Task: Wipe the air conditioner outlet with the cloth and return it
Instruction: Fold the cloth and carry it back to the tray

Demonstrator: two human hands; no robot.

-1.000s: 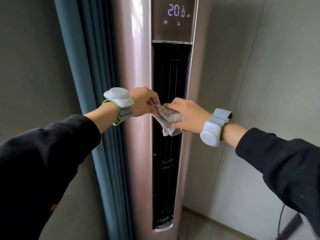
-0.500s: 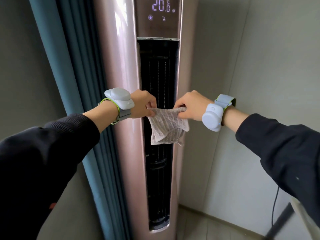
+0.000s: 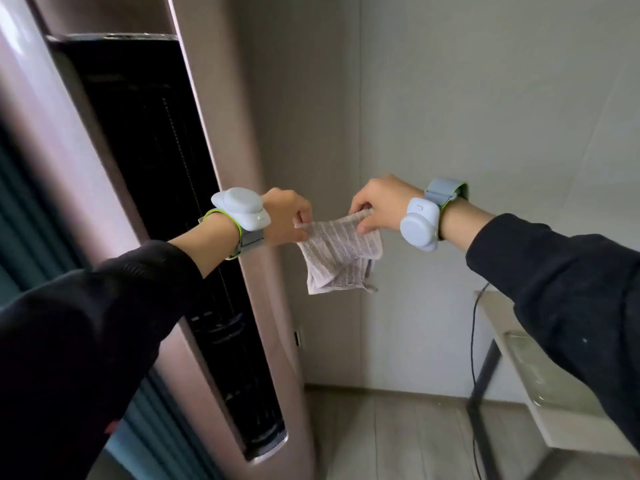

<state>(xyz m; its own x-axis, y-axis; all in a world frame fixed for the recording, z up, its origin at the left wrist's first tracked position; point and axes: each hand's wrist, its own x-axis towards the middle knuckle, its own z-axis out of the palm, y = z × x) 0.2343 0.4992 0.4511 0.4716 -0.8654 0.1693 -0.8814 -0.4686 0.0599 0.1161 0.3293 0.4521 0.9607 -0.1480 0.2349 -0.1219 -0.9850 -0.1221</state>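
Left hand [image 3: 287,216]: fingers curled, pinching the left top corner of the cloth [image 3: 341,258]. Right hand [image 3: 381,202]: same, fingers and thumb pinching the right top corner. The top edge is pulled fairly taut between them and the rest hangs down loose, folded over on itself, a small tab dangling at the bottom right

The cloth is in the air, right of the air conditioner [image 3: 52,126] and well clear of the dark outlet [image 3: 145,150], touching neither. Behind it is the wall [image 3: 485,98]. A table [image 3: 498,313] sits low on the right with a cable [image 3: 472,341] running down beside its leg. Frame is a bit motion-blurred

Judgement: cloth looks to be getting spread or refolded, either for another pass or on its way back; can't tell which

Risks:
- both grips are fingertip pinches on the corners only, so a harder pull apart could slip one corner and leave the cloth swinging from one hand or dropped on the floor [image 3: 381,427]
- the hanging lower fold could catch a slat if it goes back to the outlet unfolded
- if it heads to the table, the dangling end may drag on the cable
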